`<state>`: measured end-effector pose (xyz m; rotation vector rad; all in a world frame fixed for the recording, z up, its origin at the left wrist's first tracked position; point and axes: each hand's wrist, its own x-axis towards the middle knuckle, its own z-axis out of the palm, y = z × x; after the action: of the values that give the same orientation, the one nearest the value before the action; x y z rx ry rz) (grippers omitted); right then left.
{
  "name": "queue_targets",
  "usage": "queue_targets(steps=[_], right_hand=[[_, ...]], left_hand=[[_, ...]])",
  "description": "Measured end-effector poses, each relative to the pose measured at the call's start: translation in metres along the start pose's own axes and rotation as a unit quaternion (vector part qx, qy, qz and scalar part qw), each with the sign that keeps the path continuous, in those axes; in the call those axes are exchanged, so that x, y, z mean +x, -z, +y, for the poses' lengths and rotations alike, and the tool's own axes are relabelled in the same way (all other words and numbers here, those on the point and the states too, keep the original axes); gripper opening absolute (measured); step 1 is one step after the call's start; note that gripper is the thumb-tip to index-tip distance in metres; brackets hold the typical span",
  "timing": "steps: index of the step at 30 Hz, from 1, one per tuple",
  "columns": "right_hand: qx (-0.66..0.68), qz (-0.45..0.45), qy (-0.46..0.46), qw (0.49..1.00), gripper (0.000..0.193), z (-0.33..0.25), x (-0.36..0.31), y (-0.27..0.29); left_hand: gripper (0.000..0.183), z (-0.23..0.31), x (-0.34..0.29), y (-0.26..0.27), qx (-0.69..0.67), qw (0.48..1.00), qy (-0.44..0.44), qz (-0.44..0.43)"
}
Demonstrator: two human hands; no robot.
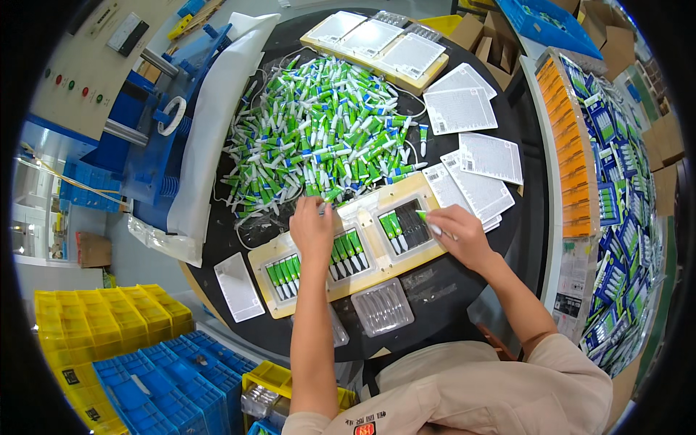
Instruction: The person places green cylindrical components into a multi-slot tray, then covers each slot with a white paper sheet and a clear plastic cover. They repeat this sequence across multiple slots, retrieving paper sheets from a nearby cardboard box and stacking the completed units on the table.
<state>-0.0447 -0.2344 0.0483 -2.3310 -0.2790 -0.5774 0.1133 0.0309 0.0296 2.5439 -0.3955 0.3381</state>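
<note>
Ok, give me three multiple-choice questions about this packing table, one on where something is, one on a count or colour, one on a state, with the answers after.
1. Where does the heap of small green-and-white tubes lie?
A. beyond the pale yellow packing jig
B. in the blue crates
C. on the person's lap

2. How many pockets does the jig have?
A. one
B. three
C. six

3. What state is the jig's right-hand pocket in?
A. full
B. partly filled
C. covered by a card

Answers:
1 A, the heap sits on the round black table on the far side of the jig.
2 B, three pockets in a row.
3 B, two tubes lie at its left, and the right hand brings another tube to it; the left hand reaches the heap's edge.
</note>
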Motion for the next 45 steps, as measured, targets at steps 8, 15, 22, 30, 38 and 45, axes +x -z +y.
queue_targets(steps=[8,15,22,30,38,45], right_hand=[[-0.128,-0.07,0.164,0.976,0.031,0.016,-0.007,-0.028],[-0.05,-0.063,0.089,0.993,0.025,0.025,-0.009,-0.034],[0.001,0.013,0.005,1.0,0.02,0.042,0.019,-0.029],[-0.217,-0.178,-0.105,0.954,0.008,0.111,0.104,-0.037],[-0.1,0.063,-0.069,0.991,0.01,0.044,0.038,0.008],[-0.158,-0.025,0.135,0.978,0.033,0.009,-0.025,-0.006]], left_hand=[[0.018,0.087,-0.098,-0.008,-0.145,0.989,-0.032,0.02],[0.024,0.107,-0.1,-0.036,0.035,0.995,-0.089,0.021],[0.046,0.109,-0.108,-0.029,0.016,0.982,-0.174,-0.067],[0.055,0.1,-0.107,-0.032,0.024,0.956,-0.256,-0.143],[0.056,0.095,-0.109,-0.033,0.046,0.943,-0.273,-0.184],[0.059,0.09,-0.111,-0.034,0.038,0.944,-0.272,-0.183]])
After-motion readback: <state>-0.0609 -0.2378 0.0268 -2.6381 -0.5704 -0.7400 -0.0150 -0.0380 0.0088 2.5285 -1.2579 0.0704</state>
